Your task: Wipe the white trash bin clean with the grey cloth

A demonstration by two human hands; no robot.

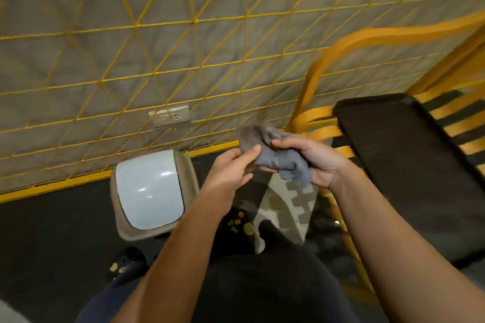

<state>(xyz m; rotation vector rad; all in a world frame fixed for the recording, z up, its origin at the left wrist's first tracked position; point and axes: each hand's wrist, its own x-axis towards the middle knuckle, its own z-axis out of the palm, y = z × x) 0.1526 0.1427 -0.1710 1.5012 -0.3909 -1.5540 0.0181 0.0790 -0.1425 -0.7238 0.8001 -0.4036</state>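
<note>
Forearms nearest the lens, both reaching forward over dark trousers. Grey cloth (pixel 278 157) bunched between the two hands, held in the air, not touching the bin. Left hand (pixel 231 165) pinching one corner between thumb and fingertips, otherwise loosely curled. Right hand (pixel 312 157) cupped beneath and around the wad, fingers partly closed on it.

White trash bin (pixel 149 191) on the dark floor, against the base of the wall, below and to the left of the hands, apart from them. Glossy white lid facing up, beige rim around it; long axis running roughly away from the camera. Left hand the nearer one; right hand carrying the bulk of the cloth. Wiping judged not yet begun.

Beyond: patterned mat (pixel 286 204) beneath the hands, wall socket (pixel 170 115), yellow chair (pixel 393 139) with dark cushion at right.
</note>
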